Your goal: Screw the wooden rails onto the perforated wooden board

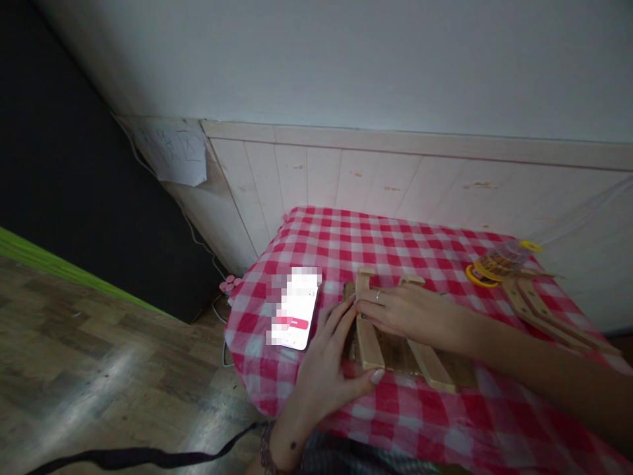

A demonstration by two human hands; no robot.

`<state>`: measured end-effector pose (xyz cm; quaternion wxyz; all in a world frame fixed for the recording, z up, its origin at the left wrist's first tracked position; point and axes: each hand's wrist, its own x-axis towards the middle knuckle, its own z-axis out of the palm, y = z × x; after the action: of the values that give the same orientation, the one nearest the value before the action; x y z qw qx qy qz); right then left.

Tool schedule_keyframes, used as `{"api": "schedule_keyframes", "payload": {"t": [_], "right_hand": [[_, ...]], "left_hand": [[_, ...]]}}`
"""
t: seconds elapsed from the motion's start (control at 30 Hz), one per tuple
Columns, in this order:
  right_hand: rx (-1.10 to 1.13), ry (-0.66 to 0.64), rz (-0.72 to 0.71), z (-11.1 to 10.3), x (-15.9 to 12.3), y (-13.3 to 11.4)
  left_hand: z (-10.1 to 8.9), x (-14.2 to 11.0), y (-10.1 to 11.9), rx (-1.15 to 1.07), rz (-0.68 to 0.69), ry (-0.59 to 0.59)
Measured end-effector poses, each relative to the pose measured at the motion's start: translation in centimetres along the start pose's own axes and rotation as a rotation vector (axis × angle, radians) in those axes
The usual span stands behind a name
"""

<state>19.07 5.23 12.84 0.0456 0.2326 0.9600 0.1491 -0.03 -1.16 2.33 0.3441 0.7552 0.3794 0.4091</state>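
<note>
Both left hand [324, 376] and right hand [410, 311] lie on the slatted wooden board [410, 356], grips spread open.

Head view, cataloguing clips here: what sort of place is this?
Probably a modest home or casual café corner: a red gingham tablecloth covers a small table, with white wood panelling on the wall and a wood floor.
</note>
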Motion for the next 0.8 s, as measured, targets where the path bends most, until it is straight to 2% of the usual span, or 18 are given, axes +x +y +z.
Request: {"api": "schedule_keyframes", "payload": {"t": [0.13, 0.37, 0.53, 0.8], "right_hand": [[-0.015, -0.032, -0.026, -0.1, 0.6, 0.5], [-0.057, -0.149, 0.062, 0.8, 0.8, -0.3], [-0.009, -0.284, 0.227, 0.0, 1.5, -1.3], [-0.023, -0.34, 0.217, -1.0, 1.8, -1.7]], "left_hand": [[-0.1, 0.1, 0.0, 0.002, -0.01, -0.001], [-0.2, 0.2, 0.3, -0.016, -0.007, -0.018], [-0.1, 0.1, 0.2, -0.023, -0.049, -0.008], [-0.1, 0.1, 0.5, -0.021, -0.091, -0.025]]}}
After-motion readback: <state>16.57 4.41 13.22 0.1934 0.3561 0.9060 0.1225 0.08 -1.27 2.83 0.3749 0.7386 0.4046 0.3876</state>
